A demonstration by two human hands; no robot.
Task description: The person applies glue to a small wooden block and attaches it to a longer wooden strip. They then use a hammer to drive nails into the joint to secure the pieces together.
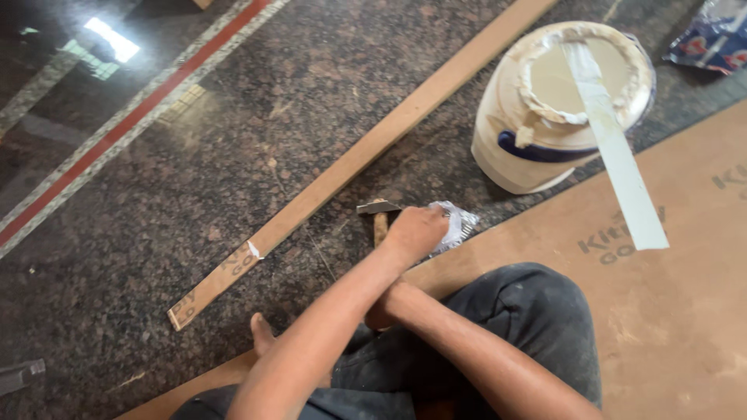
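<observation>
My left hand (419, 229) reaches forward across my body and closes on a small clear plastic packet (457, 225) that lies at the edge of a brown plywood sheet (685, 311). A hammer (379, 211) lies on the floor right beside that hand, its metal head pointing left and its wooden handle partly under the hand. My right hand (383, 311) is tucked beneath my left forearm, and its fingers are hidden. My knee in dark trousers (529, 311) is raised between my arms and the sheet.
A long thin wooden strip (350, 163) runs diagonally over the dark speckled stone floor. A white bucket (506, 148) of pale paste holds a flat white stick (615, 148). A blue and white packet (712, 35) lies top right. A grey metal piece (19, 376) sits far left, and my bare foot (261, 330) rests on the floor.
</observation>
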